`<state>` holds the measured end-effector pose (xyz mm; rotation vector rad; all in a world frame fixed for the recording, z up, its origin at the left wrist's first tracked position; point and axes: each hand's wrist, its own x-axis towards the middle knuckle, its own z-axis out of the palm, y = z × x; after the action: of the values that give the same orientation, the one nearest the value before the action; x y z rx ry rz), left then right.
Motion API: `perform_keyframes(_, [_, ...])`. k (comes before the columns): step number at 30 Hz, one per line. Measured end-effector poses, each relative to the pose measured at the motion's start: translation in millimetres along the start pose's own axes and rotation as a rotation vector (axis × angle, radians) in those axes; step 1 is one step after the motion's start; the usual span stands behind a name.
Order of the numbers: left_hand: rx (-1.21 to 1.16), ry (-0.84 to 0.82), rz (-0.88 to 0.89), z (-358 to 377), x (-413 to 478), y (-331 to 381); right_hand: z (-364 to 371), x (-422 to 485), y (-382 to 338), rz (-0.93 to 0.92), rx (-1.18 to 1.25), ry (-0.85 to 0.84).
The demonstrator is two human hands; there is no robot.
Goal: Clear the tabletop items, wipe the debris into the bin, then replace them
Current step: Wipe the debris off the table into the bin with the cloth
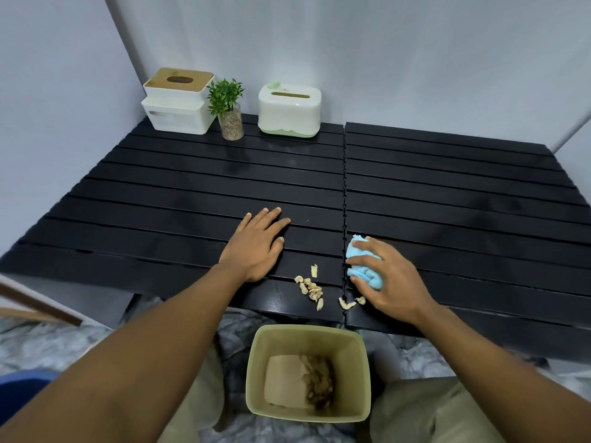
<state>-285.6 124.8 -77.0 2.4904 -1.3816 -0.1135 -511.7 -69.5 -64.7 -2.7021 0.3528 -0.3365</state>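
Black slatted tabletop (179, 193) in front of me, olive bin (256, 378) just below its near edge, between my knees. My left hand (256, 244) lies flat on the slats, fingers straight, holding nothing. My right hand (393, 282) grips the bunched blue cloth (366, 276), just right of the pale debris (310, 287) by the edge.

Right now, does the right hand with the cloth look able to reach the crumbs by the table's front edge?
Probably yes. The right hand, gripping the blue cloth, rests just beside the crumbs. Nothing lies between them, and the left hand lies flat further back.
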Motion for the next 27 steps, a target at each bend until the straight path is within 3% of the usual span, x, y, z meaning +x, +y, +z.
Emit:
perform_keyframes(6, [-0.006, 0.002, -0.001, 0.8, 1.2, -1.6, -19.4, 23.0, 20.8, 0.113, 0.008, 0.175])
perform_keyframes(11, [-0.004, 0.008, 0.001, 0.9, 1.2, -1.4, -5.1, 21.4, 21.3, 0.164, -0.052, 0.092])
perform_keyframes(19, [0.005, -0.001, -0.005, -0.5, -0.4, 1.6, 9.7, -9.5, -30.3, -0.044, 0.125, -0.026])
perform_keyframes(23, [-0.014, -0.022, 0.002, -3.8, -1.6, -0.1, 1.3, 13.0, -21.1, 0.041, 0.324, 0.128])
perform_keyframes(27, [0.011, -0.042, 0.009, -10.0, -9.5, -13.8, 5.5, 62.8, -8.4, 0.099, 0.156, 0.085])
